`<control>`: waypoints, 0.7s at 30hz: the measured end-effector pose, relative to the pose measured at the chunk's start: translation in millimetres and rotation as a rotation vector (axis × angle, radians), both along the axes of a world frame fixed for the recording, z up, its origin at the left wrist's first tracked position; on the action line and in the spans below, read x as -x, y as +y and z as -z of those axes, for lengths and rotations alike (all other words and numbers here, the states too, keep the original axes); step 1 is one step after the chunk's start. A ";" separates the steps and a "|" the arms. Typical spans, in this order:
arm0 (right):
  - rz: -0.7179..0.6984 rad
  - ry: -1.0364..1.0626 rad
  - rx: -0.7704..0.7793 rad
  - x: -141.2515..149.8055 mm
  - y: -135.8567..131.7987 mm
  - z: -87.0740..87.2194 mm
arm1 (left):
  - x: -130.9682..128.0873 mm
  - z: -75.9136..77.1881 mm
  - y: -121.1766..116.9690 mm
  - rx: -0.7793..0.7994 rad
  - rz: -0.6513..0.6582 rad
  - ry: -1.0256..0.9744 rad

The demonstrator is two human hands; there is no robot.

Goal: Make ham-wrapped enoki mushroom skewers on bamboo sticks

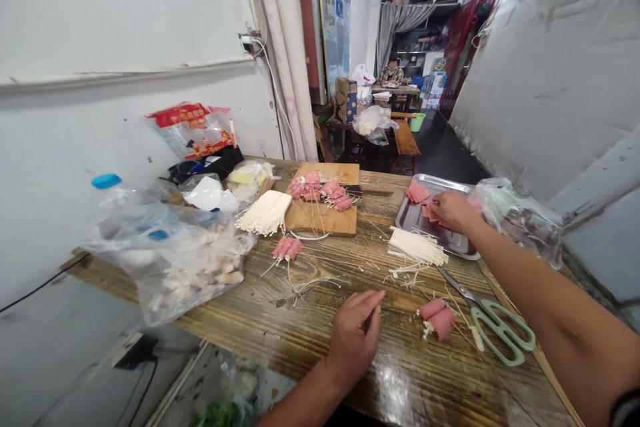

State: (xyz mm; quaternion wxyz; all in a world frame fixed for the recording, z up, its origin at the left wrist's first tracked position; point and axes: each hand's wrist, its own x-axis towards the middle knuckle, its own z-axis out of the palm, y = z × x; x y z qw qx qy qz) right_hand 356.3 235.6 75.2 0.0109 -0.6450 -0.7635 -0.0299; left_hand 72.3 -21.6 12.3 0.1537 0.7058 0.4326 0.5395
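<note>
My right hand (454, 211) reaches into a metal tray (407, 217), its fingers closed on pink meat slices (431, 213). Another small pile of slices (417, 191) lies at the tray's far left. Over the table's front part, my left hand (354, 330) is loosely curled, a gap between thumb and fingers, with nothing visible in it. Between the hands sits a bunch of enoki mushrooms (416, 247). Two pink meat rolls (437, 319) with mushroom ends showing lie right of my left hand. Beside them rest scissors (500, 330) with pale green handles.
A wooden board (323, 219) carries several skewered meat rolls (336, 195). More enoki (265, 212) and a few rolls (287, 249) lie nearby. Plastic bags of mushrooms (200, 273) crowd the left, another bag (530, 220) the right. A person (391, 72) sits at a far table.
</note>
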 end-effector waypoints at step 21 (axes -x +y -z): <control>0.208 0.322 -0.120 -13.2 16.1 -1.5 | -3.0 2.5 0.9 0.094 0.039 -0.043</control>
